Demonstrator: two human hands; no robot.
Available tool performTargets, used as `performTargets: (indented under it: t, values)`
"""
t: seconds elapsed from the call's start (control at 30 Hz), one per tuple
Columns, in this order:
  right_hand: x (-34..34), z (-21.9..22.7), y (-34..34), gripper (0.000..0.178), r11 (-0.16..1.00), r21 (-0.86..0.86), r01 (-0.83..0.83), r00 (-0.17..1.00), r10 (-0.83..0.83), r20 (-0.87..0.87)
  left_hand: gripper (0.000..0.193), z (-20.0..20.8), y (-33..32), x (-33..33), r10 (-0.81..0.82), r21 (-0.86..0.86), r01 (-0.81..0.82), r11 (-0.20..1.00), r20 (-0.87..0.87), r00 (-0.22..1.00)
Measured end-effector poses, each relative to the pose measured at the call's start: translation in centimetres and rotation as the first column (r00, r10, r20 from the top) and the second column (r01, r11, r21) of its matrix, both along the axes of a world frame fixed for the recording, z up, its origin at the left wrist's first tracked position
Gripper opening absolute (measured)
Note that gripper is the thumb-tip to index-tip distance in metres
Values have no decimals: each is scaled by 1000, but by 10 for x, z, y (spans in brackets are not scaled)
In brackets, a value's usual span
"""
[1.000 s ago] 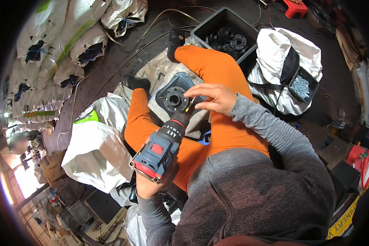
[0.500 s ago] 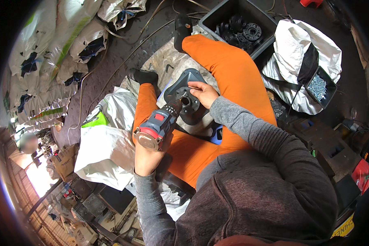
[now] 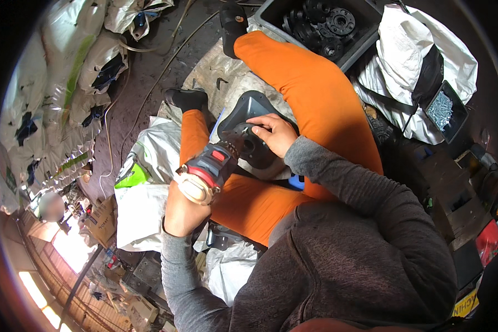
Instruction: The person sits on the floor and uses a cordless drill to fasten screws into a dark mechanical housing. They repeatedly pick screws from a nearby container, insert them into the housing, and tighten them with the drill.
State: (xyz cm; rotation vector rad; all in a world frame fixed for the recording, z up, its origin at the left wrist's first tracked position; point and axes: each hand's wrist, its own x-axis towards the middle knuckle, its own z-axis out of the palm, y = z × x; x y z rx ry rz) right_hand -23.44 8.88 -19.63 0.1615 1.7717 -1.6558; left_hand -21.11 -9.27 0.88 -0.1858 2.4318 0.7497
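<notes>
My left hand (image 3: 187,209) grips a cordless drill (image 3: 209,167) with a dark body, red trim and a red switch. Its chuck points up and to the right, toward a black round flange (image 3: 254,145) with a central hole. That flange sits on a dark grey moulded housing (image 3: 250,105) with a flared rim, between my legs. My right hand (image 3: 280,135) reaches over the flange, thumb and forefinger drawn together near the drill's tip. Whatever small thing these fingers may hold is too small to make out.
A grey crate (image 3: 365,54) with several black flanges stands beyond my right knee. A small black tray of screws (image 3: 440,110) rests against a white sack (image 3: 409,33). White bags (image 3: 149,205) lie at my left, more hang at far left. A cable (image 3: 149,91) crosses the floor.
The drill has shifted slightly left and its body has turned a little. My right hand has stayed at the flange, its fingers moved slightly. The whole view has shifted a little.
</notes>
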Motion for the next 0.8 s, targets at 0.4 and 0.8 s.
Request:
performTargets:
  t: [0.4, 0.8]
  values:
    - [3, 1, 1, 23, 999, 7, 34, 998, -34, -58, 38, -11, 4, -9, -198, -55, 198, 979, -3, 980]
    - [7, -4, 1, 24, 1000, 6, 23, 997, -22, -72, 30, -6, 14, 10, 27, 8, -27, 1000, -27, 999]
